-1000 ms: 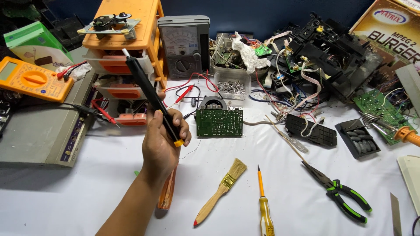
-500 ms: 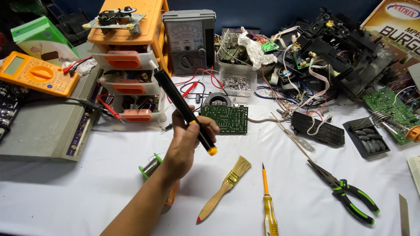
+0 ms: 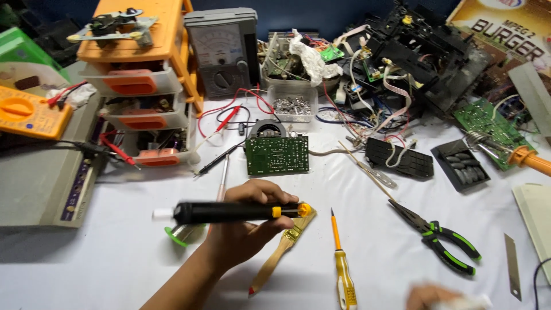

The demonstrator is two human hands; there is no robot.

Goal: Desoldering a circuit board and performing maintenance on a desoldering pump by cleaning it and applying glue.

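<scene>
White bench (image 3: 103,264) is messy; left hand (image 3: 244,235) fingers clench a black pump tool (image 3: 229,212) below the green board (image 3: 276,155). Right hand (image 3: 439,297) fingers: cannot tell.

A matt black plastic desoldering pump (image 3: 227,212) with yellow collar; pale bare-wood brush handle (image 3: 275,261); white cloth-covered bench (image 3: 103,258); glossy green circuit board (image 3: 277,155).

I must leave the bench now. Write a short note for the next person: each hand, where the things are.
Left hand: holds the black solder sucker level above the white table, white tip to the left.
Right hand: only partly in view at the bottom edge, on something white; grip unclear.
Green board lies beyond the sucker. Brush, yellow screwdriver and pliers lie to its right.
Done or left: cannot tell from this view.
</scene>
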